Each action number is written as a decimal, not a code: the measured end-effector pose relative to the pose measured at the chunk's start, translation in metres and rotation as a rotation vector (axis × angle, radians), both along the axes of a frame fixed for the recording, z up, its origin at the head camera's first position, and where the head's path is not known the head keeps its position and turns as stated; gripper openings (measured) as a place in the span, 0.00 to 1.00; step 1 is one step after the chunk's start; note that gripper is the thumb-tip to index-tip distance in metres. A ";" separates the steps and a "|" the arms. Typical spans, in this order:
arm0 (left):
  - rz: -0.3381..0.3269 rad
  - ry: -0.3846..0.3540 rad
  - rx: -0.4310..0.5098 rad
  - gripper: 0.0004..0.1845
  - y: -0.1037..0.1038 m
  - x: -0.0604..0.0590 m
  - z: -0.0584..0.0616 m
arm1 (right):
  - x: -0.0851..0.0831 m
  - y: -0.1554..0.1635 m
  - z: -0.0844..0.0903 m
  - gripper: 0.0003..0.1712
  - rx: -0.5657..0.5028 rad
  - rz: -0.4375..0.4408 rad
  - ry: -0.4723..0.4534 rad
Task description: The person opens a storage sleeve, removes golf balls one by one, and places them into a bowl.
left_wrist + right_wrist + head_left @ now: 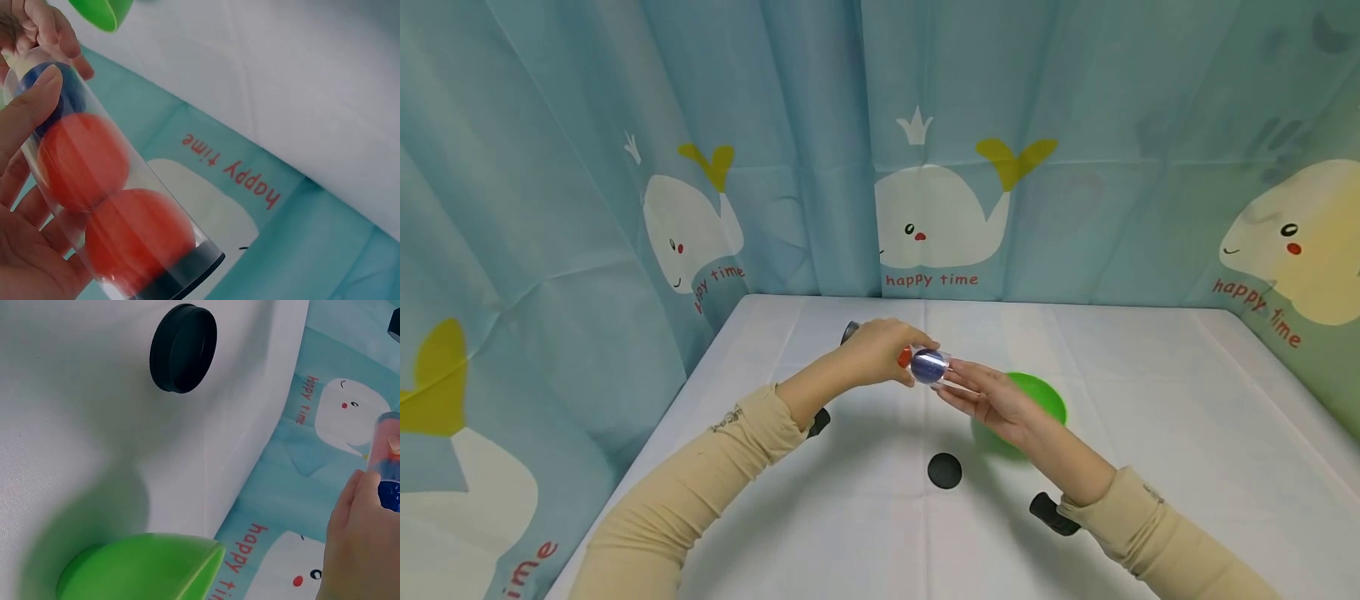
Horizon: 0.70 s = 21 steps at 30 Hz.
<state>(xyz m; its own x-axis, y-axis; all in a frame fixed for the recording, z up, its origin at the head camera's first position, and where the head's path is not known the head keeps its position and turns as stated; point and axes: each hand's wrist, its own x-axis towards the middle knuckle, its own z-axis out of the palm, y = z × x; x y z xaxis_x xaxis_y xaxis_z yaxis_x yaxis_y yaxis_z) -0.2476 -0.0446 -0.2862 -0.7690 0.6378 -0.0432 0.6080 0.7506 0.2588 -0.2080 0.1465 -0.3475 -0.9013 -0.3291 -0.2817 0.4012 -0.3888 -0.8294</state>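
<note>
clear plastic tube of balls [925,364]: far end hidden under left hand [880,354] | round green plastic bowl [1037,398]: 9 o'clock side hidden by right hand [992,398] | tube in right wrist view: cut off at 3 o'clock edge

Clear glossy plastic tube [94,181]; matt orange balls [81,159]; smooth green plastic bowl [1037,400]; matt black plastic lid [944,471]; white cloth table cover [1150,417]; thin creased fabric curtain [775,125].

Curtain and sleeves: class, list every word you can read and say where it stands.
"happy time": red, under each whale on the curtain, and seen in both wrist views.
Marks on the sleeves: too small to read.
Tube, cap and bowl: none.
</note>
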 end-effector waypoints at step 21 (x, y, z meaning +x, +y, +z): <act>-0.087 0.108 -0.157 0.32 0.003 0.000 0.007 | 0.000 -0.005 -0.007 0.24 -0.051 0.024 0.042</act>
<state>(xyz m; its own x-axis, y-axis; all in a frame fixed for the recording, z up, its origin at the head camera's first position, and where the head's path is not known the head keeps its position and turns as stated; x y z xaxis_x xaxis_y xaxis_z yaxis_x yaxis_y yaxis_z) -0.2477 -0.0415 -0.2787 -0.7167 0.6941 -0.0673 0.6904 0.7198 0.0726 -0.2080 0.1412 -0.3548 -0.9036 -0.3638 -0.2264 0.3765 -0.4218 -0.8248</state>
